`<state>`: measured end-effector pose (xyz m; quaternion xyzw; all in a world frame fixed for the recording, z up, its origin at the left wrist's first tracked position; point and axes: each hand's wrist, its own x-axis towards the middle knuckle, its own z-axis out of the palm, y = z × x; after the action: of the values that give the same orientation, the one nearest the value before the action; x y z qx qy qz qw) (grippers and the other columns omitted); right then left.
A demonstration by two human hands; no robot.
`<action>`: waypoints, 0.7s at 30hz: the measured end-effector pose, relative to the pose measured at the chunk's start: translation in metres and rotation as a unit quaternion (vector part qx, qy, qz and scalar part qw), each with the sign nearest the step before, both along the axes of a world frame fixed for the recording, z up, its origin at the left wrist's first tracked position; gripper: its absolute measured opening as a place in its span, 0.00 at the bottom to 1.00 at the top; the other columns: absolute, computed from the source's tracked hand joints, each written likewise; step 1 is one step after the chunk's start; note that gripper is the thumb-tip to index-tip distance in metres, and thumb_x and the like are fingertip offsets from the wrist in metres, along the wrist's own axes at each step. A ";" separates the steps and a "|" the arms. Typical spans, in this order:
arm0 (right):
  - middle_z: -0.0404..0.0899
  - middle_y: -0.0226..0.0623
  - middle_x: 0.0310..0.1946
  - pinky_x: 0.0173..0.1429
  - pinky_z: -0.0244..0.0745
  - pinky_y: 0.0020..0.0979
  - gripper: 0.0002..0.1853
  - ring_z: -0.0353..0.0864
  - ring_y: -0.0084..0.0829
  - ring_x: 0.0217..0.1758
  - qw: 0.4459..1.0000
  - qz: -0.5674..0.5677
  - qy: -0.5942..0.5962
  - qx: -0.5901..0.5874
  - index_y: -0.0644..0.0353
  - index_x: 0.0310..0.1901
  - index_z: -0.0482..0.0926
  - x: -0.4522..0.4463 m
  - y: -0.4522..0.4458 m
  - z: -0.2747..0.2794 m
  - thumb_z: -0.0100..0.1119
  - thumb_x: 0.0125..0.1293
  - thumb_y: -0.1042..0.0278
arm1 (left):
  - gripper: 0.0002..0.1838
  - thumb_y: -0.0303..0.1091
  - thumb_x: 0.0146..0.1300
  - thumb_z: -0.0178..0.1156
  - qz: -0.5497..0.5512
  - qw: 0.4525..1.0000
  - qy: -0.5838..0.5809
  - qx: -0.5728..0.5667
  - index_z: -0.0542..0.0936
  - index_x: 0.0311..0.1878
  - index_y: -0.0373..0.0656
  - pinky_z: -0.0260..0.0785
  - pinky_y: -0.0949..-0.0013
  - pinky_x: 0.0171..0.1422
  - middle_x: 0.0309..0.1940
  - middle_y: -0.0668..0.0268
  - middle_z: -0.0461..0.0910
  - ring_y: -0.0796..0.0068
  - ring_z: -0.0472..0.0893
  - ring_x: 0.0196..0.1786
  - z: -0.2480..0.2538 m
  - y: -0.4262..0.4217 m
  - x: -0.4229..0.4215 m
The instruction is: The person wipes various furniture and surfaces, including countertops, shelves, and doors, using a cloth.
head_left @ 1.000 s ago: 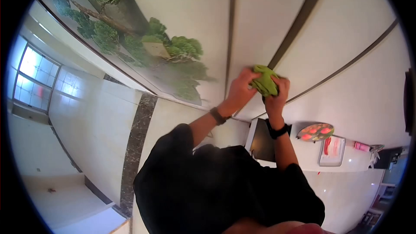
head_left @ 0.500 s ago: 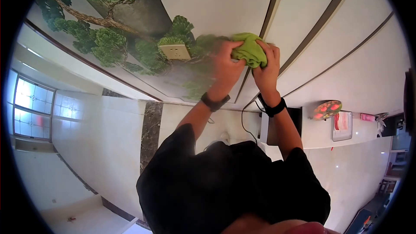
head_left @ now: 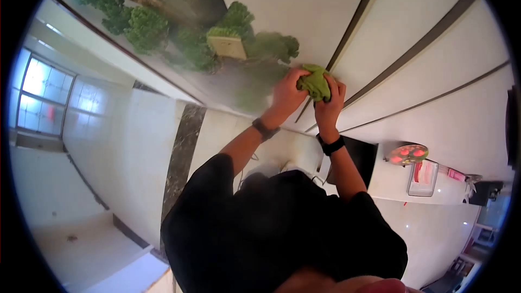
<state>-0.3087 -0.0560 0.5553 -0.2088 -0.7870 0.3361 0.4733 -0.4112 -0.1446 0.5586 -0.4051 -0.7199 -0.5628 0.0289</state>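
Note:
A crumpled green cloth (head_left: 315, 82) is pressed against the wall beside a dark strip (head_left: 355, 21). My left hand (head_left: 287, 96) grips its left side with bent fingers. On the cloth's right side, my right hand (head_left: 330, 104) has its fingers wrapped over the edge. Each wrist wears a dark band. Left of the cloth, the wall carries a painted tree picture (head_left: 271, 46) and a socket plate (head_left: 228, 47), both somewhat blurred.
At the right stand a dark-topped box (head_left: 358, 157), a round patterned plate (head_left: 408, 154), a tray (head_left: 422, 178) and a pink item (head_left: 456, 174). A window (head_left: 46, 95) is at the far left, and a dark floor strip (head_left: 183, 149) runs below the wall.
Both hands and the cloth first shifted left and up in view, then slightly down. The camera view has shifted too. The cloth has stayed in both hands.

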 end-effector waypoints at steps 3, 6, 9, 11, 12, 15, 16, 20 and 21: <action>0.72 0.44 0.49 0.53 0.75 0.39 0.31 0.77 0.48 0.49 0.999 0.042 -0.019 0.002 0.54 0.58 0.77 -0.011 -0.010 -0.008 0.59 0.51 0.87 | 0.24 0.22 0.49 0.65 0.015 0.999 -0.039 -0.019 0.75 0.51 0.45 0.75 0.58 0.47 0.45 0.56 0.80 0.51 0.81 0.46 -0.008 -0.018 -0.010; 0.73 0.44 0.50 0.54 0.75 0.38 0.30 0.77 0.47 0.51 0.995 0.082 -0.056 -0.024 0.56 0.58 0.77 -0.024 -0.022 -0.012 0.59 0.50 0.87 | 0.23 0.22 0.49 0.65 0.018 0.996 -0.086 -0.031 0.75 0.52 0.44 0.75 0.57 0.47 0.43 0.54 0.81 0.50 0.82 0.45 -0.021 -0.034 -0.027; 0.74 0.42 0.51 0.52 0.76 0.39 0.29 0.78 0.47 0.51 0.990 0.104 -0.095 -0.009 0.56 0.58 0.76 -0.044 -0.030 -0.011 0.62 0.51 0.83 | 0.23 0.22 0.50 0.65 0.055 0.997 -0.024 -0.045 0.75 0.52 0.44 0.76 0.57 0.46 0.42 0.52 0.82 0.49 0.82 0.44 -0.020 -0.052 -0.043; 0.75 0.42 0.51 0.51 0.77 0.40 0.29 0.79 0.48 0.51 0.985 0.123 -0.119 0.001 0.56 0.58 0.76 -0.054 -0.042 -0.009 0.62 0.51 0.82 | 0.23 0.22 0.50 0.65 0.053 0.994 -0.054 -0.077 0.75 0.52 0.43 0.76 0.57 0.46 0.43 0.52 0.82 0.48 0.82 0.44 -0.023 -0.069 -0.056; 0.75 0.42 0.52 0.50 0.77 0.41 0.30 0.79 0.50 0.50 0.983 0.125 -0.137 0.016 0.55 0.59 0.75 -0.062 -0.047 -0.015 0.62 0.51 0.81 | 0.23 0.22 0.49 0.65 0.050 0.992 -0.070 -0.093 0.75 0.52 0.43 0.76 0.57 0.46 0.43 0.52 0.81 0.48 0.82 0.44 -0.025 -0.077 -0.064; 0.74 0.44 0.53 0.50 0.77 0.42 0.30 0.79 0.52 0.50 0.973 0.140 -0.182 0.006 0.56 0.60 0.75 -0.093 -0.069 -0.026 0.62 0.51 0.81 | 0.24 0.21 0.49 0.64 0.064 0.994 -0.049 -0.077 0.75 0.52 0.43 0.75 0.56 0.47 0.42 0.52 0.82 0.48 0.81 0.45 -0.031 -0.103 -0.094; 0.73 0.42 0.52 0.48 0.78 0.43 0.31 0.79 0.51 0.48 0.974 0.143 -0.177 0.020 0.54 0.60 0.74 -0.106 -0.079 -0.029 0.61 0.52 0.81 | 0.24 0.21 0.49 0.64 0.071 0.994 -0.031 -0.072 0.75 0.52 0.43 0.75 0.56 0.48 0.43 0.53 0.81 0.48 0.81 0.45 -0.034 -0.114 -0.107; 0.73 0.43 0.53 0.48 0.78 0.45 0.31 0.79 0.53 0.48 0.972 0.157 -0.170 0.031 0.54 0.62 0.73 -0.164 -0.131 -0.031 0.61 0.52 0.82 | 0.24 0.20 0.49 0.63 0.081 0.994 -0.010 -0.076 0.75 0.53 0.44 0.75 0.57 0.48 0.44 0.53 0.81 0.48 0.81 0.45 -0.051 -0.163 -0.173; 0.72 0.46 0.54 0.50 0.77 0.44 0.31 0.78 0.54 0.51 0.971 0.161 -0.177 0.022 0.56 0.62 0.73 -0.179 -0.144 -0.031 0.61 0.52 0.82 | 0.25 0.20 0.49 0.62 0.080 0.993 -0.022 -0.084 0.75 0.53 0.44 0.75 0.57 0.48 0.45 0.54 0.80 0.48 0.81 0.45 -0.047 -0.176 -0.187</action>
<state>-0.4872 -0.1996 0.5246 -0.1252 -0.8888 0.3481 0.2705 -0.5977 -0.3211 0.5112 -0.3347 -0.7953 -0.5050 0.0236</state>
